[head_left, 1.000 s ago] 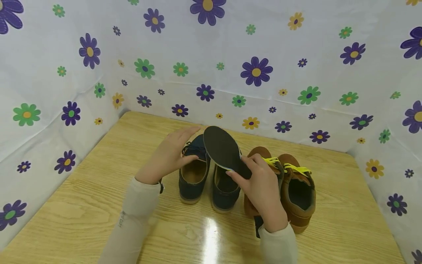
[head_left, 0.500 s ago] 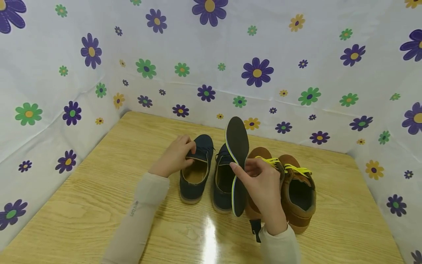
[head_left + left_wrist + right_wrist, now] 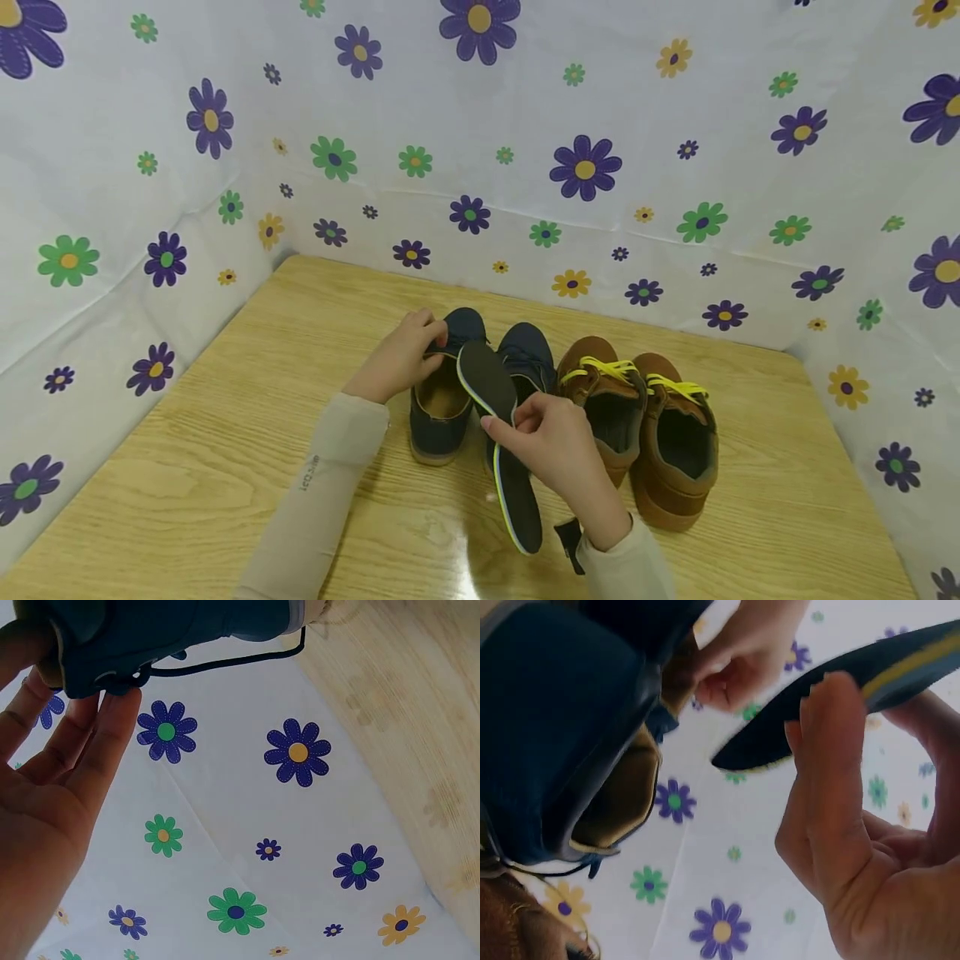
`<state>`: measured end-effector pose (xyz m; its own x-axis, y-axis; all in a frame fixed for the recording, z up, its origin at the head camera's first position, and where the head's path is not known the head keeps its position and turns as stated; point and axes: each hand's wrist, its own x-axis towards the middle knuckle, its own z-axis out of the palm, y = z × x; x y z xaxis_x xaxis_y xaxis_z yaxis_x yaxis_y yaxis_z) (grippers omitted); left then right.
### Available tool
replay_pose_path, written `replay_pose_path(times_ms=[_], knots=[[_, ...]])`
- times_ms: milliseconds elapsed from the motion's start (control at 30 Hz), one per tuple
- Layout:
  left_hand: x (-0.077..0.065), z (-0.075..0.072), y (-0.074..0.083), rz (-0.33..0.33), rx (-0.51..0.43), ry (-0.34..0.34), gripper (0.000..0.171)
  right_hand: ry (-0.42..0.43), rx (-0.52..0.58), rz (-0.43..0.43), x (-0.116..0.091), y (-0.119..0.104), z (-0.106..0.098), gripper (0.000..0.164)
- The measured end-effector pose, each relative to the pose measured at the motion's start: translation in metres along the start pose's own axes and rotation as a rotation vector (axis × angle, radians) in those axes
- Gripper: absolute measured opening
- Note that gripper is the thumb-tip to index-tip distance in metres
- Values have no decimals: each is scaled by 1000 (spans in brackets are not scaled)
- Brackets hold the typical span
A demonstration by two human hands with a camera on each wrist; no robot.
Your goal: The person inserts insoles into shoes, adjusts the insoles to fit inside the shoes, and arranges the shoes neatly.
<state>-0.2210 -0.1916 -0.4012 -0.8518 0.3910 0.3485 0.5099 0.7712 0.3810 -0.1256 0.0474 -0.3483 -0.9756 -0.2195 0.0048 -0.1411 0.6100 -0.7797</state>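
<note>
My right hand [image 3: 558, 437] pinches a black insole [image 3: 519, 504] at its narrow middle, between thumb and fingers. The insole slants above the navy shoes, its front end over the left one's opening; a yellow, white and blue layer shows along its edge. On the left navy shoe [image 3: 437, 436], my left hand [image 3: 396, 357] grips the upper at the front of the opening. In the left wrist view the thumb and fingers of the left hand [image 3: 52, 780] lie on both sides of that edge. The right navy shoe [image 3: 522, 343] is partly covered by the insole.
Two brown shoes with yellow laces, a nearer-left one [image 3: 603, 417] and a right one [image 3: 678, 492], stand to the right on the wooden table [image 3: 187, 483]. Flower-printed white cloth [image 3: 420, 100] walls the table at the back and sides.
My right hand has turned the insole from flat to upright, then moved it left and down toward the left navy shoe. My left hand has gone from spread fingers to gripping that shoe.
</note>
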Motion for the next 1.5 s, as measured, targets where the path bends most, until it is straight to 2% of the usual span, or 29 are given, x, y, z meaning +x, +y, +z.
replay_pose_path(times_ms=[233, 433, 600, 867, 1100, 1500], knots=[[2, -1, 0, -7, 14, -11, 16, -206, -93, -28, 6, -8, 3, 38], [2, -1, -2, -5, 9, -14, 14, -292, -110, -32, 19, -16, 5, 39], [2, -1, -2, -7, 2, -15, 14, -315, -131, -25, 31, -22, 10, 40], [2, -2, -2, -4, -11, -16, 13, -306, -170, -24, 43, -29, 21, 48], [1, -3, -1, -4, -11, -8, 13, -302, -185, -12, 51, -30, 29, 50], [1, -2, -3, -18, -15, -13, 13, -305, -193, -37, 62, -31, 38, 50]])
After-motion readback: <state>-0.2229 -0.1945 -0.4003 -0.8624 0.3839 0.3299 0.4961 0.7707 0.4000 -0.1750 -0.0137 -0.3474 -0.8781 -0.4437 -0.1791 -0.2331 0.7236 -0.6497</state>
